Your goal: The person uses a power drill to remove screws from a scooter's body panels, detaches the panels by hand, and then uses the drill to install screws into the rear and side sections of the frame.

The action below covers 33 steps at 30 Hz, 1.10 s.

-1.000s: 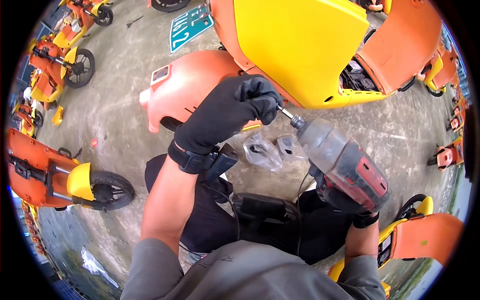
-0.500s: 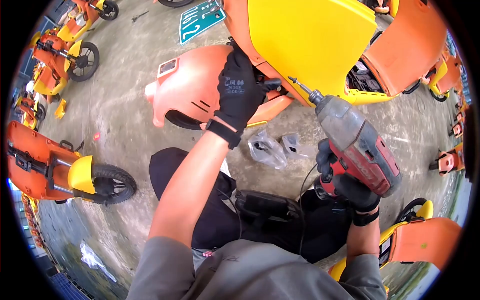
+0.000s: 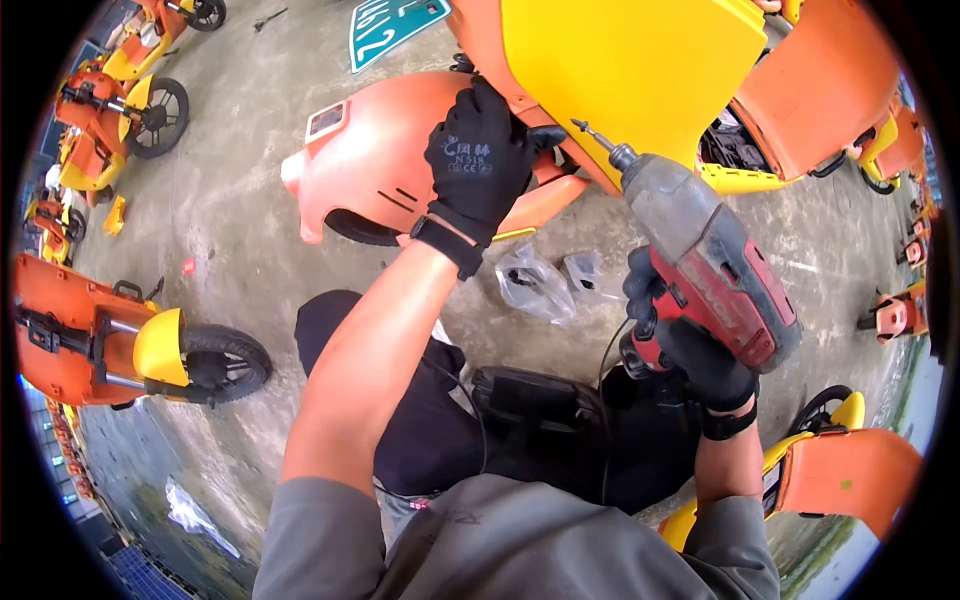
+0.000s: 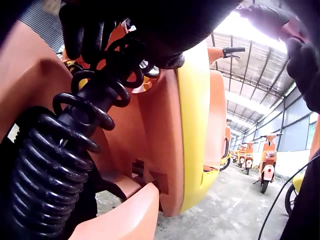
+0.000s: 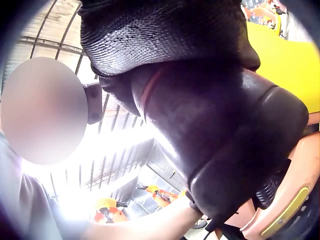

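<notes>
My gloved right hand (image 3: 690,350) grips a red and grey impact driver (image 3: 735,285). Its narrow bit (image 3: 592,132) points up and left, overlapping the yellow panel (image 3: 620,70) of a scooter. In the right wrist view the driver's dark housing (image 5: 215,115) fills the middle. My gloved left hand (image 3: 478,160) reaches into the gap between an orange rear fender (image 3: 390,140) and the scooter's body, its thumb pointing right. In the left wrist view its bent fingers (image 4: 75,37) are at the top of a black coil-spring shock absorber (image 4: 55,170); I cannot tell whether they hold anything.
Clear plastic bags (image 3: 535,283) with dark parts lie on the concrete floor below the fender. A black pouch (image 3: 535,395) and cables cross my lap. A green number plate (image 3: 395,30) shows at the top. Other orange and yellow scooters (image 3: 100,330) stand around.
My left hand has gone from the driver's bit up to the gap behind the fender, and has stayed there since. The driver has moved slightly right, its bit now uncovered.
</notes>
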Each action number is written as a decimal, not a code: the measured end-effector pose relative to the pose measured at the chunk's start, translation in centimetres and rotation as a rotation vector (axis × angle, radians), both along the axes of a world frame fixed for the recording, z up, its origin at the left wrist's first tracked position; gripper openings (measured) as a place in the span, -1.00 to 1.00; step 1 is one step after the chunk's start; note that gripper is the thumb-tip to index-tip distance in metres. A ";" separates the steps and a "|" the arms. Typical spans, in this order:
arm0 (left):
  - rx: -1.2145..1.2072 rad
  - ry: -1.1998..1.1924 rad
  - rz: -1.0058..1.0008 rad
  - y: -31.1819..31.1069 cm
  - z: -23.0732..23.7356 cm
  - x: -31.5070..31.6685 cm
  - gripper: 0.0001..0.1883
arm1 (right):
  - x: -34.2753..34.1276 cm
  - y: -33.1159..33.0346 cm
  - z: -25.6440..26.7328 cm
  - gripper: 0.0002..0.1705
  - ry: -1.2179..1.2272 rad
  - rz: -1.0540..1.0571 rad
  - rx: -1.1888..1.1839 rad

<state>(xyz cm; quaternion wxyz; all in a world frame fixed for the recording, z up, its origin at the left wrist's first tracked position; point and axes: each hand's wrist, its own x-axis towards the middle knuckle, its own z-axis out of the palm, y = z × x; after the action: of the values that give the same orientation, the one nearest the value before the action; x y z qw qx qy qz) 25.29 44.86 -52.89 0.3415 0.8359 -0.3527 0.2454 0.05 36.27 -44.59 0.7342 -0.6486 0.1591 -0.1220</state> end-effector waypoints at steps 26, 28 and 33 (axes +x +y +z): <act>-0.495 0.799 -0.239 0.2 2.6 -1.3 -0.64 | -0.4 -0.6 -1.1 -0.32 -0.042 0.050 0.018; -0.545 0.899 -0.347 0.7 2.5 -1.2 -0.66 | -0.3 -0.7 -1.0 -0.33 -0.031 0.050 -0.001; -0.717 1.155 -0.602 1.5 2.0 -0.4 -0.74 | -0.2 -0.6 -0.5 -0.36 0.017 0.029 0.008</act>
<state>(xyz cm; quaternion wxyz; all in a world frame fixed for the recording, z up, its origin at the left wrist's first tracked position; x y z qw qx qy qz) 24.89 46.39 -50.85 0.7769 0.5363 -0.2290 -0.2374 -0.12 35.67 -45.07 0.7373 -0.6488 0.1562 -0.1052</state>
